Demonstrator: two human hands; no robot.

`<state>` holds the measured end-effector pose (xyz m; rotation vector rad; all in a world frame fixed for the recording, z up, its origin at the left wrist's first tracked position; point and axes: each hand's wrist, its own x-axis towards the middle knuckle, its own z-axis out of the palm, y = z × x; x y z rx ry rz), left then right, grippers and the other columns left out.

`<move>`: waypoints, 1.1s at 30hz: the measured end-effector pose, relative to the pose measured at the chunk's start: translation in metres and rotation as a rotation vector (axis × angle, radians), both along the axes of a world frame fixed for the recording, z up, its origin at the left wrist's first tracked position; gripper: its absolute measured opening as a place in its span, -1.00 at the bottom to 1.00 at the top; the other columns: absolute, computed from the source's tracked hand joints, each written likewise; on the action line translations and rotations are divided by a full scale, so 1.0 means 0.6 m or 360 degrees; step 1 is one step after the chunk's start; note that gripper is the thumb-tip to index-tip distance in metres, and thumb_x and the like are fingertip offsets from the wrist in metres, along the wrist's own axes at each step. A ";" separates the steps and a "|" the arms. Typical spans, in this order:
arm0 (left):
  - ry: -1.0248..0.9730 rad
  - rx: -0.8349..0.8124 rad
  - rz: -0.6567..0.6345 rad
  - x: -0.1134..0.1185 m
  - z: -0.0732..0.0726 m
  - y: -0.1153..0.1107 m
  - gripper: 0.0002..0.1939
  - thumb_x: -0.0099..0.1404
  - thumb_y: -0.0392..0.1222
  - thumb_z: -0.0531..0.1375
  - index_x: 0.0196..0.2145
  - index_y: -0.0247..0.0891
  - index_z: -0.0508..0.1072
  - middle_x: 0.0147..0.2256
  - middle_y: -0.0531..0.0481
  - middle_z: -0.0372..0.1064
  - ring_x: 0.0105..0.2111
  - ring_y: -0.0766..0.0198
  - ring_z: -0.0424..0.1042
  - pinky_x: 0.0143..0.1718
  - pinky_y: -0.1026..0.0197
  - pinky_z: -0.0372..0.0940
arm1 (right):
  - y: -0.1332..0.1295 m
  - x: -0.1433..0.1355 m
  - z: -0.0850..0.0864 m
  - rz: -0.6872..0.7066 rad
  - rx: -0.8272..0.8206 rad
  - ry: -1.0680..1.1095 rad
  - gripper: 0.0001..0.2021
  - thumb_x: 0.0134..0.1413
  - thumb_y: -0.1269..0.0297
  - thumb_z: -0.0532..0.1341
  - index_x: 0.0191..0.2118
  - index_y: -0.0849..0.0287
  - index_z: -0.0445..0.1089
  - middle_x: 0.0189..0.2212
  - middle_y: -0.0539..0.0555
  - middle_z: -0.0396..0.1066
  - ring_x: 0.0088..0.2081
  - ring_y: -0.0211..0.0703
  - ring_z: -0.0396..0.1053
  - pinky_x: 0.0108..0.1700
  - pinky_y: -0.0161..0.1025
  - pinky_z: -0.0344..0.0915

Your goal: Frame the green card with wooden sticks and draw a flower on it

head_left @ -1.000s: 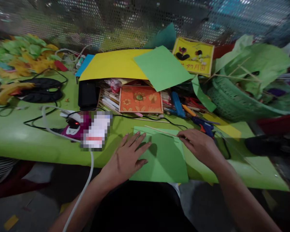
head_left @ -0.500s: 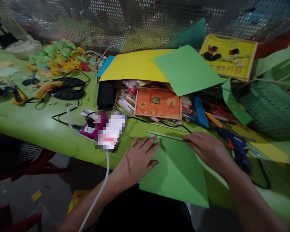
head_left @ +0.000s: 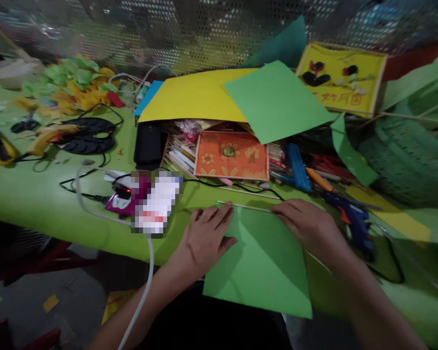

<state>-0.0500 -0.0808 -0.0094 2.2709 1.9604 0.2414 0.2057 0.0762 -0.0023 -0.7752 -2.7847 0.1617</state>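
A sheet of green paper (head_left: 263, 272) lies in front of me, its near edge hanging over the table edge by my lap. Along its far edge rests a thin wooden stick (head_left: 251, 207). My left hand (head_left: 206, 238) lies over the paper's left side, fingers stretched out and fingertips at the stick's left part. At the other end, my right hand (head_left: 304, 223) pinches the stick between thumb and fingers; its fingertips are partly hidden. Just right of that hand is a dark blue glue gun (head_left: 350, 218).
Left of my hands lie a phone (head_left: 158, 201), a purple power strip (head_left: 126, 201) and a white cable (head_left: 149, 272). Behind are an orange framed picture (head_left: 231, 155), a blue stapler-like tool (head_left: 298, 167) and yellow paper (head_left: 193, 99). A green basket (head_left: 412, 155) stands right.
The whole view has shifted slightly left. My left fingers have drawn closer together at the stick, while my right hand keeps its pinch on the stick's right end.
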 end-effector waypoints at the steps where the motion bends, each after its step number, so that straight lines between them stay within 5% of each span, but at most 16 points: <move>1: 0.0005 0.0015 0.0009 0.000 -0.001 0.001 -0.45 0.49 0.02 0.13 0.34 -0.21 0.29 0.39 -0.07 0.17 0.17 -0.01 0.31 0.10 -0.09 0.23 | 0.001 0.002 0.005 -0.0034 0.0012 0.0012 -0.78 0.37 0.34 0.12 -0.08 0.11 0.53 -0.20 0.15 0.58 -0.18 0.00 0.53 -0.12 -0.09 0.39; 7: 0.0052 0.0187 -0.0013 -0.006 -0.012 0.004 -0.48 0.48 -0.05 0.14 0.32 -0.22 0.34 0.34 -0.08 0.27 0.10 -0.06 0.36 0.05 -0.11 0.22 | 0.008 0.037 0.044 -0.0391 0.0059 0.0277 -0.85 0.36 0.29 0.18 -0.16 0.13 0.52 -0.26 0.13 0.57 -0.20 -0.03 0.52 -0.13 -0.13 0.38; 11: 0.0113 0.0260 -0.0024 -0.007 -0.013 0.004 -0.52 0.51 -0.06 0.09 0.29 -0.27 0.37 0.32 -0.06 0.29 0.06 -0.04 0.38 0.03 -0.11 0.21 | 0.008 0.051 0.052 -0.0440 -0.0055 0.0334 -0.88 0.33 0.32 0.21 -0.23 0.11 0.50 -0.29 0.09 0.56 -0.24 -0.06 0.51 -0.16 -0.16 0.37; 19: 0.0110 0.0169 0.0011 -0.005 -0.007 -0.001 -0.50 0.50 -0.07 0.09 0.33 -0.20 0.32 0.35 -0.06 0.25 0.08 -0.02 0.35 0.08 -0.09 0.22 | -0.002 0.030 0.024 -0.0199 -0.0150 0.0119 -0.85 0.34 0.36 0.16 -0.20 0.10 0.50 -0.27 0.09 0.57 -0.22 -0.06 0.51 -0.16 -0.14 0.36; 33: 0.0008 0.0045 0.0037 -0.003 -0.001 -0.003 -0.46 0.51 -0.02 0.11 0.35 -0.24 0.27 0.38 -0.03 0.19 0.13 0.03 0.32 0.11 -0.08 0.18 | 0.002 0.029 -0.006 -0.0187 -0.0085 0.0064 -0.86 0.33 0.37 0.14 -0.24 0.09 0.44 -0.29 0.08 0.53 -0.25 -0.03 0.48 -0.20 -0.11 0.35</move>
